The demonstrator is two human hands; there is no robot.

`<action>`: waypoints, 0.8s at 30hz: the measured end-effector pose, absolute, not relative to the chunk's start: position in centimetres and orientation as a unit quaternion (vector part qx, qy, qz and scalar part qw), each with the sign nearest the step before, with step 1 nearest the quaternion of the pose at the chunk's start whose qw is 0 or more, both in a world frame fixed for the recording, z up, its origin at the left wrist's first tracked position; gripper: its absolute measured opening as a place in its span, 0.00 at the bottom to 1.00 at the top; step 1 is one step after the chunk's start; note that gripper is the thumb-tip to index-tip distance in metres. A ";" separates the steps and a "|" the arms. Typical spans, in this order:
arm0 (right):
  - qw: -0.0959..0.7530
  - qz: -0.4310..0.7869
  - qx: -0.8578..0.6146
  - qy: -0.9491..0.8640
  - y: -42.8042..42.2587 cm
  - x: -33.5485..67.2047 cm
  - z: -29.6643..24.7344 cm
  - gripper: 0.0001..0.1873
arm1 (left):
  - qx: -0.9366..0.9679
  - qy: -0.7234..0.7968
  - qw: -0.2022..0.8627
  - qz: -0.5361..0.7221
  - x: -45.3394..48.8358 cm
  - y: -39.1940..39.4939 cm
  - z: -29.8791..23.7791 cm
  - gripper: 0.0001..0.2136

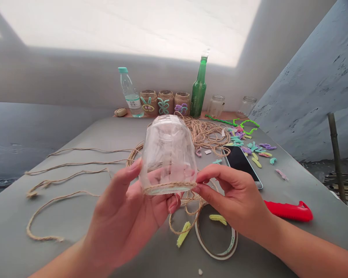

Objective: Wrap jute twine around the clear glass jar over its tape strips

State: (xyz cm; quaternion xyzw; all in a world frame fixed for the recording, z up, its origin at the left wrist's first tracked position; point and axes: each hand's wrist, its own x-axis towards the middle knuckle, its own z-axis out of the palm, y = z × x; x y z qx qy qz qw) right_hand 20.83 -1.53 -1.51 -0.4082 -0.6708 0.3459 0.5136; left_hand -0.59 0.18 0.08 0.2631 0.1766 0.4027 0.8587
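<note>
My left hand [127, 212] holds a clear glass jar [168, 150] upside down above the grey table [75, 216], fingers curled under its mouth and thumb on its side. One turn of jute twine [168, 186] circles the jar near the rim. My right hand [234, 197] pinches that twine against the jar's right edge with thumb and fingertips. More twine trails down from there in loops under both hands.
A heap of twine [205, 135] and loose strands [63, 181] lie behind and left. A phone [243, 164], red knife [290, 210], tape ring [220, 239] and coloured pipe-cleaner pieces [249, 144] lie right. Bottles [199, 87] and twine-wrapped jars [165, 102] line the back wall.
</note>
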 end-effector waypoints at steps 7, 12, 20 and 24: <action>0.526 0.324 -0.427 -0.660 -1.8 20.5 -1.7 0.05 | 0.223 0.181 0.872 0.397 -0.4 0.2 0.0 0.25; 0.522 0.325 -0.418 -0.669 -2.0 20.4 -1.9 0.06 | 0.211 0.193 0.875 0.390 -0.5 0.2 -0.1 0.27; 0.516 0.323 -0.435 -0.664 -1.9 20.3 -1.8 0.05 | 0.210 0.210 0.870 0.394 -0.5 0.0 0.1 0.27; 0.499 0.315 -0.436 -0.679 -1.8 20.3 -1.4 0.03 | 0.213 0.208 0.872 0.389 -0.3 0.0 0.1 0.25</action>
